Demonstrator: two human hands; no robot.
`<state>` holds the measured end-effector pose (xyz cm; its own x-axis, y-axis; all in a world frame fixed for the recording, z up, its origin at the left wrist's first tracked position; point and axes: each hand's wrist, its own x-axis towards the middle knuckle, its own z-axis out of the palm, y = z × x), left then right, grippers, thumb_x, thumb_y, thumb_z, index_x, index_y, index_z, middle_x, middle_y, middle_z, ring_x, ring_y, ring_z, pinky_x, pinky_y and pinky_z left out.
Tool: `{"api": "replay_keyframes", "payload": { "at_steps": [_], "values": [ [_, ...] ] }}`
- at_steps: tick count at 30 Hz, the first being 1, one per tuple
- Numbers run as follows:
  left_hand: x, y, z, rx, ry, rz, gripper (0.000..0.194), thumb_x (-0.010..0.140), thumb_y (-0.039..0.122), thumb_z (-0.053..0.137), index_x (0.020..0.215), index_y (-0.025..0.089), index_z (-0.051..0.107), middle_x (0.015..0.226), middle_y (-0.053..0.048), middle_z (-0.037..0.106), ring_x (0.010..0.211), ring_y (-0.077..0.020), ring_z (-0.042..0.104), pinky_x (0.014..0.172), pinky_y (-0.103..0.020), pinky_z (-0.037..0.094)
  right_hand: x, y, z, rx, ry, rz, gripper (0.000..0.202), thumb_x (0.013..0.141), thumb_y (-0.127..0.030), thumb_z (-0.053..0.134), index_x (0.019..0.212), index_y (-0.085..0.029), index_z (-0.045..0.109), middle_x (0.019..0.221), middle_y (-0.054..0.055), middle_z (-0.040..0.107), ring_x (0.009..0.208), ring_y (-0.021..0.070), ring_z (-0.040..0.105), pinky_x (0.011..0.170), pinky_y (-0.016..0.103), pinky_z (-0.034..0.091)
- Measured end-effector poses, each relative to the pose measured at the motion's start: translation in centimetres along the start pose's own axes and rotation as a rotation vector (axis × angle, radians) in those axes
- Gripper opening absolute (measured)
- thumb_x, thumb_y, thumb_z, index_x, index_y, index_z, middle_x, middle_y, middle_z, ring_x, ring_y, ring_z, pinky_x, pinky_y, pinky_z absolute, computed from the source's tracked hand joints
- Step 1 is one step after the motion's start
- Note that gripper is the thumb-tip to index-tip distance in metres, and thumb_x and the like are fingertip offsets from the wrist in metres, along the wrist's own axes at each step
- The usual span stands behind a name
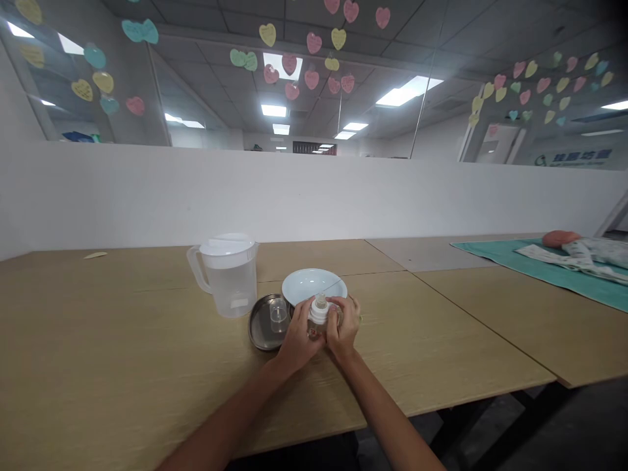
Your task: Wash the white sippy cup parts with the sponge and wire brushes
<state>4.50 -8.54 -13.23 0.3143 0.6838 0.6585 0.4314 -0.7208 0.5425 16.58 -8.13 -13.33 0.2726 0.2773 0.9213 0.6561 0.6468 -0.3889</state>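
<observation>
Both hands are wrapped around a baby bottle (318, 314) with a white collar and a pale teat on top. My left hand (298, 337) grips its left side, and my right hand (345, 327) closes on the right side near the collar. Much of the bottle's body is hidden by the fingers. Just left of my left hand, a clear plastic cap (279, 316) stands on a round metal tray (258, 335). Behind the bottle sits a white bowl (307, 280), with a thin straight item across its right part that I cannot make out.
A lidded plastic pitcher (230, 281) of clear liquid stands left of the bowl. On the far right, a teal mat (500, 254) carries cloths (564, 258) and a reddish rounded object (560, 239). A white wall (304, 196) rises behind the wooden table (147, 366).
</observation>
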Motion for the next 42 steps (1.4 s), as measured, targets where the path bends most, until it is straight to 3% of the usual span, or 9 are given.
{"api": "replay_keyframes", "payload": {
  "at_steps": [4, 7, 11, 15, 22, 28, 34, 42],
  "values": [
    [-0.2, -0.6, 0.2, 0.001, 0.012, 0.003, 0.075, 0.070, 0.019, 0.057, 0.137, 0.012, 0.024, 0.133, -0.015, 0.042, 0.121, -0.0284, 0.042, 0.101, -0.045, 0.037, -0.4, 0.7, 0.0, 0.058, 0.000, 0.051, 0.015, 0.083, -0.025, 0.045, 0.094, -0.019, 0.053, 0.084, 0.004, 0.060, 0.082, 0.0204, 0.056, 0.087, 0.045, 0.038],
    [-0.2, -0.8, 0.1, -0.014, 0.003, -0.004, 0.076, 0.070, 0.019, 0.057, 0.138, 0.014, 0.023, 0.133, -0.015, 0.043, 0.119, -0.0276, 0.044, 0.100, -0.045, 0.038, -0.5, 1.3, 0.2, 0.167, -0.162, 0.111, 0.031, 0.083, -0.033, 0.042, 0.108, -0.018, 0.053, 0.098, 0.008, 0.061, 0.091, 0.0234, 0.055, 0.081, 0.042, 0.042],
    [-0.1, -0.7, -0.3, -0.044, -0.006, -0.038, 0.077, 0.069, 0.020, 0.058, 0.138, 0.016, 0.023, 0.129, -0.014, 0.046, 0.116, -0.0265, 0.047, 0.097, -0.043, 0.039, -0.4, 1.6, 0.4, 0.189, -0.274, 0.087, 0.029, 0.084, -0.034, 0.041, 0.102, -0.020, 0.058, 0.098, 0.007, 0.064, 0.094, 0.0239, 0.057, 0.087, 0.044, 0.040],
    [-0.1, -0.6, -0.4, -0.056, -0.011, -0.060, 0.082, 0.065, 0.016, 0.059, 0.138, 0.017, 0.022, 0.127, -0.013, 0.047, 0.114, -0.0264, 0.047, 0.096, -0.043, 0.039, -0.3, 1.2, 0.5, 0.158, -0.272, 0.111, 0.025, 0.079, -0.035, 0.049, 0.096, -0.019, 0.057, 0.091, 0.006, 0.063, 0.086, 0.0230, 0.057, 0.079, 0.041, 0.044],
    [0.3, -0.8, -0.7, -0.096, -0.013, -0.077, 0.085, 0.061, 0.014, 0.060, 0.138, 0.018, 0.023, 0.122, -0.011, 0.048, 0.109, -0.0242, 0.049, 0.095, -0.042, 0.039, -0.4, 0.5, 0.8, 0.220, -0.274, 0.304, 0.028, 0.071, -0.032, 0.062, 0.092, -0.019, 0.048, 0.083, 0.003, 0.062, 0.078, 0.0198, 0.060, 0.071, 0.034, 0.048],
    [0.4, -0.7, -1.1, -0.091, -0.015, -0.085, 0.083, 0.060, 0.013, 0.058, 0.137, 0.017, 0.026, 0.119, -0.010, 0.050, 0.106, -0.0231, 0.050, 0.095, -0.040, 0.040, -0.2, 0.3, 0.8, 0.223, -0.340, 0.261, 0.027, 0.074, -0.033, 0.060, 0.096, -0.017, 0.056, 0.090, 0.006, 0.064, 0.083, 0.0203, 0.060, 0.074, 0.033, 0.048],
    [0.3, -0.4, -0.8, -0.098, -0.005, -0.053, 0.079, 0.064, 0.014, 0.057, 0.137, 0.018, 0.026, 0.127, -0.012, 0.044, 0.110, -0.0239, 0.048, 0.096, -0.041, 0.039, -0.3, 0.0, 0.9, 0.124, -0.271, 0.266, 0.028, 0.071, -0.036, 0.063, 0.089, -0.016, 0.056, 0.081, 0.005, 0.064, 0.075, 0.0200, 0.060, 0.067, 0.032, 0.047],
    [-0.2, -0.5, -0.9, -0.116, 0.027, -0.023, 0.070, 0.070, 0.015, 0.053, 0.136, 0.016, 0.031, 0.123, -0.012, 0.049, 0.117, -0.0246, 0.045, 0.101, -0.042, 0.036, -0.4, -0.3, 1.3, 0.082, -0.287, 0.216, 0.022, 0.075, -0.034, 0.058, 0.091, -0.017, 0.057, 0.083, 0.005, 0.064, 0.076, 0.0189, 0.060, 0.068, 0.029, 0.049]
  ]
}}
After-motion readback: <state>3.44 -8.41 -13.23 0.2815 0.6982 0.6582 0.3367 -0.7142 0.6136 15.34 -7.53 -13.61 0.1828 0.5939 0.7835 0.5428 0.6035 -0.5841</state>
